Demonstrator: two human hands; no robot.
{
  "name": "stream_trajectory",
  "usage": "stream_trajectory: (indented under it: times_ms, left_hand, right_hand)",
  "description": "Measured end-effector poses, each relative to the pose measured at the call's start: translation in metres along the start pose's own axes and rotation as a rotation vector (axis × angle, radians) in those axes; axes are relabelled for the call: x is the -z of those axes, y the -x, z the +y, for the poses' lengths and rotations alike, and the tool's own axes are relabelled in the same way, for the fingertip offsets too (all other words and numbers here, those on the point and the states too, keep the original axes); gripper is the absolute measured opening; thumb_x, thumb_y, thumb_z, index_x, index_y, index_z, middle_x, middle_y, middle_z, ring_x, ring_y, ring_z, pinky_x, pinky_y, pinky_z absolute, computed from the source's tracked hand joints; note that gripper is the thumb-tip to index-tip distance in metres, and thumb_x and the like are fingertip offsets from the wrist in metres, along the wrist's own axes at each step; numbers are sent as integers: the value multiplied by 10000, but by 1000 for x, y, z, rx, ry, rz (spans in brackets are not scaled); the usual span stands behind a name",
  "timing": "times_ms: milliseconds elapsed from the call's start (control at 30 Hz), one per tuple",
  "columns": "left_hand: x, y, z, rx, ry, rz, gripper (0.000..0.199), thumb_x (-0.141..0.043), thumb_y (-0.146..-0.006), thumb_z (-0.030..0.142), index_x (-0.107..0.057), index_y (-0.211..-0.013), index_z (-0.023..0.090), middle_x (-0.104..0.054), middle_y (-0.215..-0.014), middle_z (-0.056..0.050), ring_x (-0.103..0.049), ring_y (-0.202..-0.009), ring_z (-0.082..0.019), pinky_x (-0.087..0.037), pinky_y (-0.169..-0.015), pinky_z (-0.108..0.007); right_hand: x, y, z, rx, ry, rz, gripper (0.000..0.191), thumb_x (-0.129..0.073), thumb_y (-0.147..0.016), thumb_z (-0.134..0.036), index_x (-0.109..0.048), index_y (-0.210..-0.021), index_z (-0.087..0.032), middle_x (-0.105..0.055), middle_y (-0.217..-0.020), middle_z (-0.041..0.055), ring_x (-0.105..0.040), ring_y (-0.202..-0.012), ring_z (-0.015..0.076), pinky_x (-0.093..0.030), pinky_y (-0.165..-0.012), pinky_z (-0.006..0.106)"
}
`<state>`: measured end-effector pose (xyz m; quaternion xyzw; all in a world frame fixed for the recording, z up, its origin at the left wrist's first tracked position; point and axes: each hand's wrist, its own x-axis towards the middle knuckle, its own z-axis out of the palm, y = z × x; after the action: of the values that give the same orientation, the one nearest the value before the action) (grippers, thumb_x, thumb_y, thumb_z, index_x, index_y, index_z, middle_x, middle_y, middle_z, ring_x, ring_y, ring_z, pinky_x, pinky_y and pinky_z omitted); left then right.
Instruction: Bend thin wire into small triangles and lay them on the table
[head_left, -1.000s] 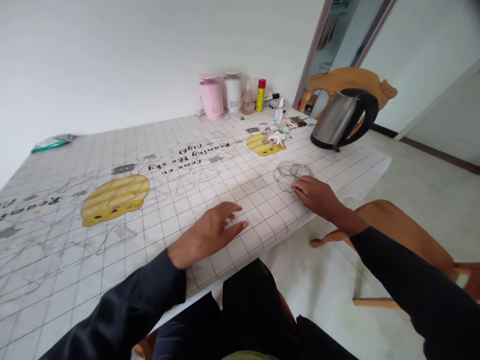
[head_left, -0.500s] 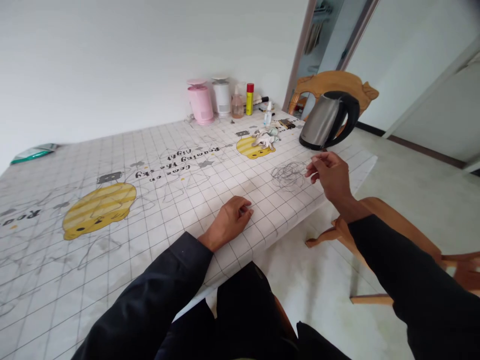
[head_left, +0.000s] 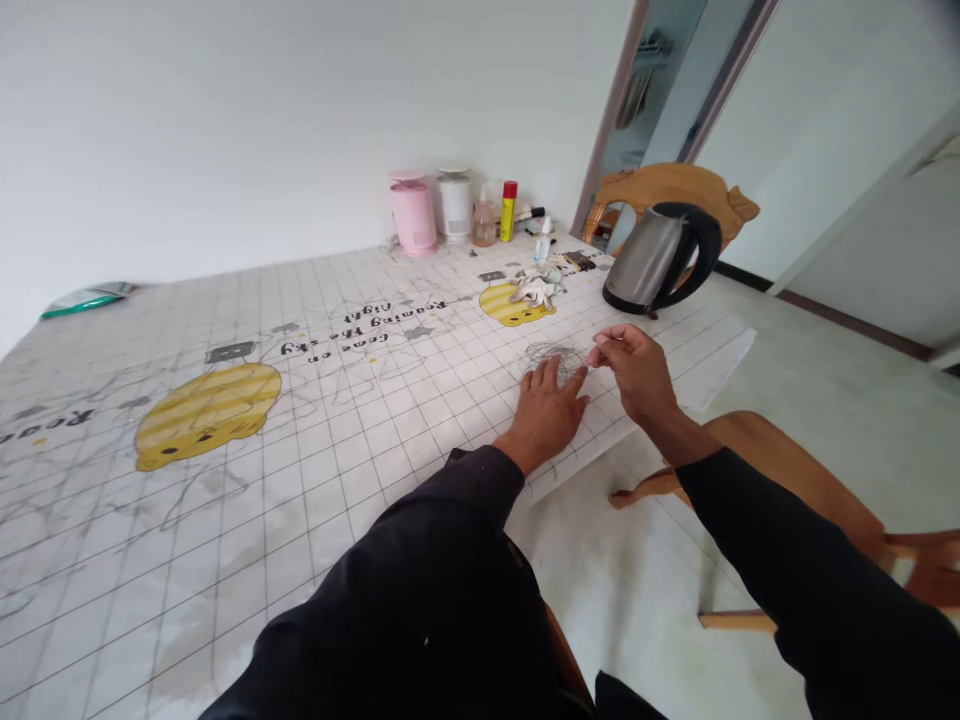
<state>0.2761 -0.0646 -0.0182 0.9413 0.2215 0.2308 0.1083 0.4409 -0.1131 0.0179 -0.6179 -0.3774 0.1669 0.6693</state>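
A loose tangle of thin dark thread or wire (head_left: pixel 544 352) lies in loops on the white checked tablecloth (head_left: pixel 322 475). My left hand (head_left: pixel 547 408) rests palm down at its near side, fingers spread, with the fingertips touching the loops. Just right of the tangle, my right hand (head_left: pixel 636 372) is raised slightly above the cloth. Its thumb and forefinger are pinched together close to the left hand's fingers. Whatever sits in that pinch is too fine to make out.
A steel kettle (head_left: pixel 649 258) stands beyond my right hand. White gloves (head_left: pixel 538 288) lie behind the tangle. Along the wall are a pink canister (head_left: pixel 414 215), a white canister (head_left: pixel 454 208) and a red-capped yellow can (head_left: pixel 508 212). A wooden chair (head_left: pixel 780 470) is at the right.
My left hand has moved right and forward onto the tangle, its curled fingers now spread. The right hand has come slightly left and lower. The tangle has shifted a little left.
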Motion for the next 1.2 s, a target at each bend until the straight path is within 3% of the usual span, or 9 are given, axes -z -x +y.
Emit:
stream_trajectory:
  times_ms: [133, 267, 600, 800, 1067, 1200]
  left_hand:
    - [-18, -1, -12, -27, -21, -75, 484, -425, -1178, 367, -591, -1602, 202, -466, -1736, -204, -486, -1561, -366, -364, -1290, -573]
    - [-21, 4, -16, -36, -33, -93, 489, -442, -1170, 370, -609, -1585, 173, -503, -1702, -210, -496, -1536, -373, -345, -1298, -562]
    - [-17, 11, -5, -70, -33, -101, 446, -538, -1130, 407, -660, -1494, 180, -539, -1631, -212, -513, -1472, -379, -370, -1258, -564]
    - [-10, 11, -7, -44, -26, -93, 440, -608, -1097, 421, -660, -1466, 187, -529, -1589, -231, -546, -1409, -378, -405, -1210, -537]
    - [-9, 12, -6, -41, -29, -99, 379, -594, -1104, 424, -711, -1390, 204, -532, -1613, -183, -541, -1392, -371, -403, -1208, -558]
    - [-12, 12, -8, -53, -35, -111, 394, -568, -1118, 418, -701, -1408, 188, -507, -1654, -190, -530, -1430, -368, -393, -1233, -554]
  right_hand:
    - [14, 0, 0, -107, -89, -18, 201, -855, -859, -328, -684, -867, -222, -664, -640, -24, -634, -600, 138, -581, -680, 300]
    - [23, -8, 7, -185, -209, -45, 230, -877, -825, -320, -677, -862, -213, -611, -617, -45, -587, -543, 114, -531, -575, 260]
    - [-17, -28, 26, -275, -336, -156, 339, -923, -804, -344, -614, -885, -230, -715, -760, -12, -684, -678, 134, -569, -632, 250]
    - [-15, -31, 26, -210, -349, -286, 292, -926, -804, -354, -683, -915, -237, -734, -791, -14, -669, -707, 129, -580, -686, 248]
    - [-12, -31, 27, -162, -503, -207, 244, -897, -805, -255, -675, -906, -254, -682, -796, -34, -627, -697, 116, -579, -696, 246]
    - [-14, -37, 18, -189, -443, -175, 187, -845, -860, -231, -659, -879, -242, -670, -785, -28, -626, -670, 111, -591, -686, 247]
